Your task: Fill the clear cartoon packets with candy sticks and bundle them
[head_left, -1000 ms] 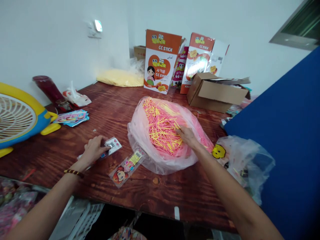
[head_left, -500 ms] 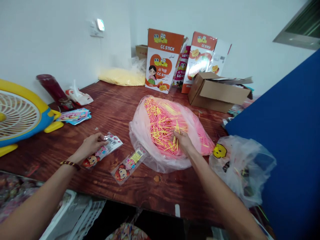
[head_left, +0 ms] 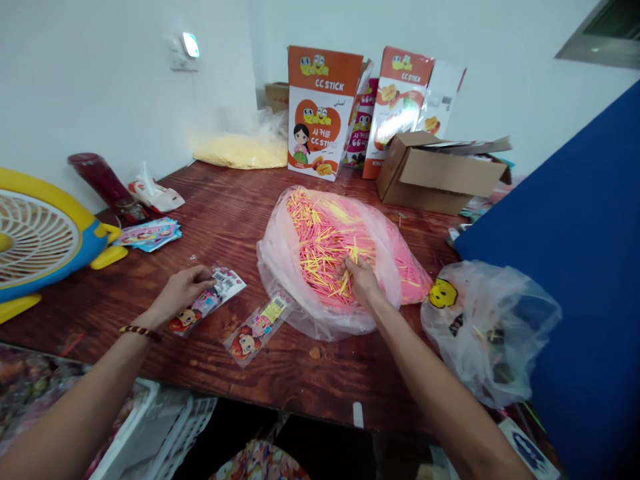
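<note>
My left hand [head_left: 186,291] is closed over a small stack of clear plastic packets [head_left: 204,303] printed with a red-haired cartoon figure, its fingers at their upper edge. Beside it, another such packet [head_left: 257,331] lies flat on the table, apart from both hands. A large translucent pink bag [head_left: 274,250] lies open, full of thin pink and yellow sticks [head_left: 320,257]. Reaching in over the bag's near side, my right hand [head_left: 364,283] has its fingers closed around some yellow sticks [head_left: 344,289]; its fingertips are partly hidden among the sticks.
A yellow-and-blue fan [head_left: 83,257] stands at left, near printed sheets [head_left: 153,235], a tissue pack [head_left: 157,197] and a dark red bottle [head_left: 100,180]. Behind are CC Stick cartons [head_left: 320,110] and an open cardboard box [head_left: 445,177]. A white plastic bag [head_left: 500,327] sits at right beside a blue panel [head_left: 575,267].
The right hand has sunk slightly into the sticks, and the yellow ones in its grip have shifted. The left hand stays at the packets. The camera view has shifted a little.
</note>
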`<state>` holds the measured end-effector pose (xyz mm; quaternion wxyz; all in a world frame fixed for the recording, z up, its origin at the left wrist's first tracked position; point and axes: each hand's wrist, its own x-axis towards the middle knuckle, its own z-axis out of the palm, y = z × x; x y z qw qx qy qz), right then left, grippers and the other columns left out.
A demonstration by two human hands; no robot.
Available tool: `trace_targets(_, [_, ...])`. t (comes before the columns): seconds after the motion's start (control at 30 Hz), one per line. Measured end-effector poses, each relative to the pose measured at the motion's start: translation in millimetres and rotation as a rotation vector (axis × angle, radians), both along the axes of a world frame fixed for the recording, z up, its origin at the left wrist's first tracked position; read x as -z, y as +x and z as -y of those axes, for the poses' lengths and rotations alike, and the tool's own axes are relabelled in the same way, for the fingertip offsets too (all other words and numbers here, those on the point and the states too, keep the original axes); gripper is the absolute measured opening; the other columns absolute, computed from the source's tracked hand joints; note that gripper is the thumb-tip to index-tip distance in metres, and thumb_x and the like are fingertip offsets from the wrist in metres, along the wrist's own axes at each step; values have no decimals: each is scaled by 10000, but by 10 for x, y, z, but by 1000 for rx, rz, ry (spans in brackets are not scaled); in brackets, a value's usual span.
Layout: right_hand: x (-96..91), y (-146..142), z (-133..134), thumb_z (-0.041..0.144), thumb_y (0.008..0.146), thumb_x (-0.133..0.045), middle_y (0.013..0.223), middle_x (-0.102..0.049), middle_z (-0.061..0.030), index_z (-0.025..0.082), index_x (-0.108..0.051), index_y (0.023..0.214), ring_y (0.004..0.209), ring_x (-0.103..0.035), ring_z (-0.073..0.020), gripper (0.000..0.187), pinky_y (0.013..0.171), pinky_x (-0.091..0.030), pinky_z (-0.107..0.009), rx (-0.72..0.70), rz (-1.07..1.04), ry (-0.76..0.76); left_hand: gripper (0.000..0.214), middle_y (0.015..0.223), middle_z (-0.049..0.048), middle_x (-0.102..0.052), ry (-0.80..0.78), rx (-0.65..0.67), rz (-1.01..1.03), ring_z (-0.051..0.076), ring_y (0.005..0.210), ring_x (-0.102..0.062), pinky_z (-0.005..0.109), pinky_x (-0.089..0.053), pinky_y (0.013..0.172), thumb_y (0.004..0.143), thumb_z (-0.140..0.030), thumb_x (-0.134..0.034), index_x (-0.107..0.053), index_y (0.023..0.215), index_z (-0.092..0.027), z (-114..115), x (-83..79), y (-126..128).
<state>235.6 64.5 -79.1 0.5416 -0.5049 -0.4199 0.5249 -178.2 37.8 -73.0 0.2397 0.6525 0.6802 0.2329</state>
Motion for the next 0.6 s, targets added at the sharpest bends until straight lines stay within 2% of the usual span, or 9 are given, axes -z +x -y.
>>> trace_targets(0.1, [52,-34,59,414,669,-652,626,-536,71,238,-487,867,561,-536,-135,312,596,-478,-294,5,6,20,323,714,9,-637,10,48,34,184,682,-550,259,-418,622,715,-487,-600,-610,793,-175,-3,1,-5])
trace_targets(0.27, [157,-106,265,343,657,-668,670,-584,65,225,-488,784,637,-555,-125,250,693,-463,-272,-7,31,42,366,652,2,-616,25,-6,24,173,624,-525,251,-391,570,664,-527,-645,-619,755,-174,-29,32,-15])
trace_targets(0.37, [157,-106,333,324,645,-669,697,-601,59,227,-518,823,667,-577,-138,253,709,-461,-280,-67,50,43,374,639,-2,-612,35,-13,126,156,586,-509,243,-394,547,625,-534,-672,-606,716,-177,-37,52,-30])
trace_targets(0.47, [106,-65,312,356,669,-623,671,-596,40,214,-559,844,644,-563,-145,234,666,-454,-284,-102,116,61,360,637,-8,-614,23,-6,204,138,555,-498,233,-396,531,621,-517,-690,-608,702,-176,-42,68,-56])
trace_targets(0.6, [1,51,160,352,722,-554,659,-562,39,215,-565,878,596,-508,-135,209,589,-403,-260,-25,231,119,336,634,-11,-630,-10,-6,214,136,546,-500,225,-393,513,611,-487,-707,-644,717,-174,-69,97,-105])
